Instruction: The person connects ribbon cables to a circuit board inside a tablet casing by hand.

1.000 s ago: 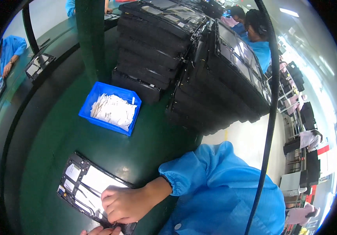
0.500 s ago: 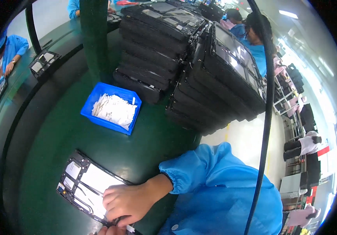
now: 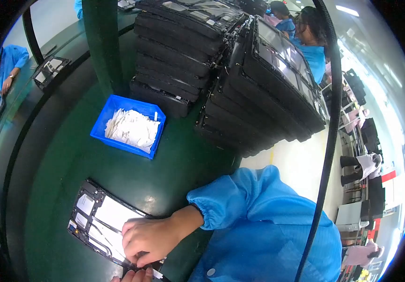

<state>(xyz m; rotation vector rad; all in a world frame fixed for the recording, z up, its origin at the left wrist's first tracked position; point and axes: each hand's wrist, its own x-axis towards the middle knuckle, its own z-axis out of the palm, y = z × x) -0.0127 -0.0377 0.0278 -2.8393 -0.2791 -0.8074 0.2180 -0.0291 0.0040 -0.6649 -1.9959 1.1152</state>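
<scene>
An opened tablet (image 3: 111,214), with a black frame and bright white flat panels inside, lies on the green tabletop in front of me. Over its near end my right hand (image 3: 150,238) is bent, fingers curled and closed against the inner edge; whatever they pinch is hidden beneath them. My left hand (image 3: 135,276) shows only as fingertips at the lower picture edge. These are drawn together at the tablet's near end, close to the right hand's fingertips. Beside them a small white tab (image 3: 157,273) sticks out.
A blue bin (image 3: 100,127) of small white strips stands beyond the tablet. Tall stacks of black tablet housings (image 3: 172,61) (image 3: 263,94) rise behind it. A dark cable (image 3: 327,155) hangs at right. Across the table sits a co-worker in a blue sleeve (image 3: 16,56).
My right hand stays over the tablet's near end, its fingers slightly shifted. More of my left fingertips shows now. The bin and stacks appear a little further left as the view shifts.
</scene>
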